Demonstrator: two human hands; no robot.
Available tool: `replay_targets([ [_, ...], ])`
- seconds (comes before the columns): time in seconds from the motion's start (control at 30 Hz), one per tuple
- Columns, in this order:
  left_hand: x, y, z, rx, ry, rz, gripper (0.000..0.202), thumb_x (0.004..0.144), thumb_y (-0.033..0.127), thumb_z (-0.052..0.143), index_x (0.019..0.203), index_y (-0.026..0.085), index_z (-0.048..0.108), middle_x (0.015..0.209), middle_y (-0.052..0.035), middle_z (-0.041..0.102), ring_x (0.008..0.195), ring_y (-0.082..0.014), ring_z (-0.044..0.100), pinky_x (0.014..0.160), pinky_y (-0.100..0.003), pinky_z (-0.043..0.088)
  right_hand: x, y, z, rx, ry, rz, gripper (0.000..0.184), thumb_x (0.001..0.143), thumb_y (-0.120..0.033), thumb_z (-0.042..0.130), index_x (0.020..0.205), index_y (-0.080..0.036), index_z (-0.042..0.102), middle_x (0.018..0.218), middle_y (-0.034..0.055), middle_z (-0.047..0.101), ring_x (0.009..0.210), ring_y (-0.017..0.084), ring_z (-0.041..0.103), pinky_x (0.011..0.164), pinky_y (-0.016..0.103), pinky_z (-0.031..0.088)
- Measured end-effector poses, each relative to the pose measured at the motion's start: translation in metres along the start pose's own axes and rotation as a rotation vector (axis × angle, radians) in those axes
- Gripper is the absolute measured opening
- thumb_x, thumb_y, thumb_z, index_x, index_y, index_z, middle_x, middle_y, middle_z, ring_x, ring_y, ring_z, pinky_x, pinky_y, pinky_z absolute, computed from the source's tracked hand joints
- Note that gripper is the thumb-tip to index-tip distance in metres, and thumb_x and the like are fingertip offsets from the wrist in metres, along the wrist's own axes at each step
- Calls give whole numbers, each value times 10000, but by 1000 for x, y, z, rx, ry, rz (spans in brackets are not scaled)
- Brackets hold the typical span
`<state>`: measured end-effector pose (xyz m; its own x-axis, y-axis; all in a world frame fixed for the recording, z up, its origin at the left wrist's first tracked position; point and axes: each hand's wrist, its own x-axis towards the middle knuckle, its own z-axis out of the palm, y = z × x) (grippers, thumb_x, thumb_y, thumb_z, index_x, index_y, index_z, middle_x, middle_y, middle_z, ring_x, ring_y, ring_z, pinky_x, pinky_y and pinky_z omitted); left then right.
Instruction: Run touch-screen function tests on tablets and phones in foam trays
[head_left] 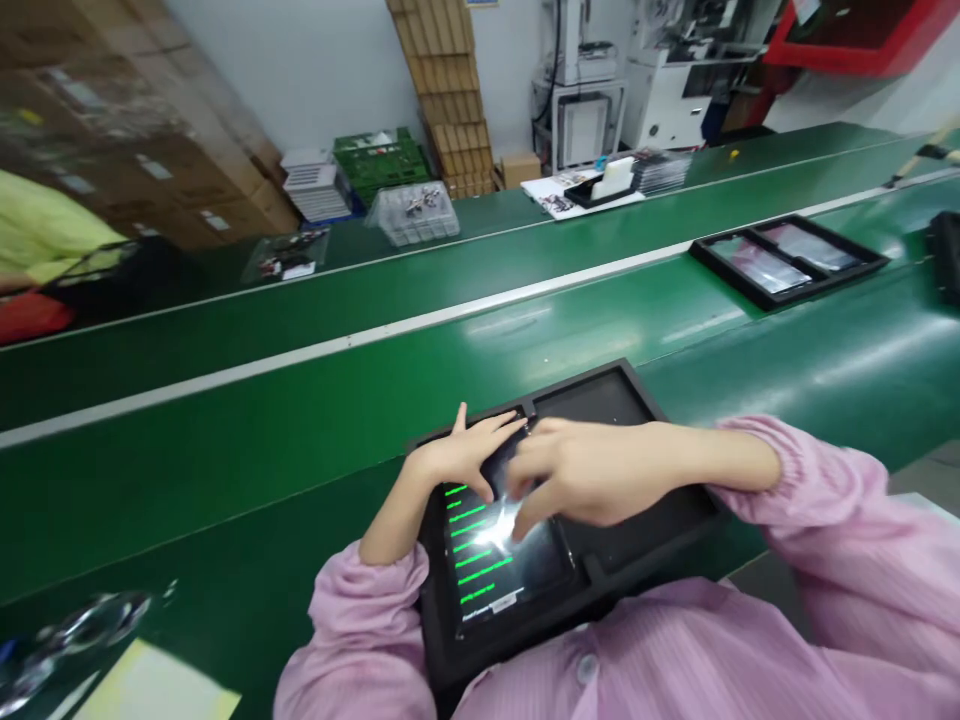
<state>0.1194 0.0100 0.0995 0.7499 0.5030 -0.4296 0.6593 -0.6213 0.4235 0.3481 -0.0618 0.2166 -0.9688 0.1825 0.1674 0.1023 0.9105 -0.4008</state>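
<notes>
A black two-compartment tray lies in front of me on the green bench. In its left compartment sits a tablet with lines of green text lit on its dark screen. My left hand rests over the tablet's upper end, fingers spread. Above the screen's middle is my right hand, fingers bent downward and slightly blurred; whether a fingertip touches the glass I cannot tell. Nothing shows in its grasp. The right compartment holds no device that I can see.
Another black tray with two screens stands farther right on the green conveyor. A clear plastic box and a black holder sit beyond. Yellow paper lies at the lower left. Another person's yellow sleeve shows at the left.
</notes>
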Motion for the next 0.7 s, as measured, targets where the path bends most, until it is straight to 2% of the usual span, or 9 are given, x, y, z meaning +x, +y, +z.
replay_targets([
  [0.07, -5, 10, 8, 93, -97, -16, 1303, 601, 435, 891, 1584, 263, 52, 1644, -207, 16, 1511, -408, 6, 1083, -719, -164, -40, 12, 16, 103, 156, 180, 433, 869, 32, 432, 1138, -176, 701, 1059, 79, 617, 1032, 200, 571, 926, 343, 426],
  [0.13, -5, 21, 18, 206, -163, -35, 1451, 539, 460, 927, 1578, 259, -66, 1614, -246, -135, 1479, -446, -144, 1048, -761, -166, -80, 17, 34, 201, 291, 327, 426, 912, -26, 370, 1142, -192, 687, 1073, 82, 611, 1021, 199, 582, 924, 341, 451],
  [0.23, -2, 37, 30, 298, -126, -77, 1553, 487, 426, 963, 1564, 245, -141, 1590, -267, -198, 1436, -473, -230, 1033, -782, -163, -127, 14, 57, 266, 491, 549, 333, 987, -153, 392, 1084, -217, 704, 1070, 77, 626, 993, 200, 612, 872, 308, 495],
  [0.33, -6, 41, 27, 267, -135, -28, 1625, 443, 395, 982, 1550, 200, -191, 1578, -288, -214, 1438, -468, -233, 1074, -761, -124, -156, 14, 76, 256, 657, 689, 281, 1015, -261, 450, 1012, -235, 730, 1027, 68, 660, 952, 207, 637, 832, 301, 509],
  [0.43, -18, 29, 14, 149, -96, 127, 1556, 528, 489, 935, 1545, 224, -212, 1584, -252, -251, 1450, -452, -228, 1124, -719, -77, -170, 28, 95, 234, 796, 772, 252, 990, -326, 508, 944, -237, 739, 956, 58, 680, 900, 214, 645, 799, 307, 516],
  [0.5, -24, 15, 8, 113, -29, 130, 1465, 609, 514, 890, 1546, 266, -209, 1589, -223, -267, 1456, -445, -221, 1132, -710, -71, -171, 43, 108, 190, 917, 853, 233, 952, -329, 525, 894, -227, 727, 882, 48, 680, 831, 213, 644, 745, 306, 519],
  [0.6, -21, -4, 9, 129, -10, -56, 1466, 619, 487, 890, 1532, 278, -238, 1571, -239, -292, 1444, -461, -234, 1107, -734, -82, -167, 64, 126, 41, 1071, 957, 212, 891, -294, 509, 857, -215, 703, 815, 33, 675, 746, 206, 635, 698, 313, 509],
  [0.7, -10, -14, 13, 134, -64, -208, 1531, 586, 466, 906, 1506, 238, -296, 1570, -284, -249, 1454, -469, -201, 1113, -732, -51, -162, 71, 136, -125, 1118, 974, 214, 881, -259, 488, 838, -213, 693, 824, 34, 672, 753, 207, 631, 711, 326, 502],
])
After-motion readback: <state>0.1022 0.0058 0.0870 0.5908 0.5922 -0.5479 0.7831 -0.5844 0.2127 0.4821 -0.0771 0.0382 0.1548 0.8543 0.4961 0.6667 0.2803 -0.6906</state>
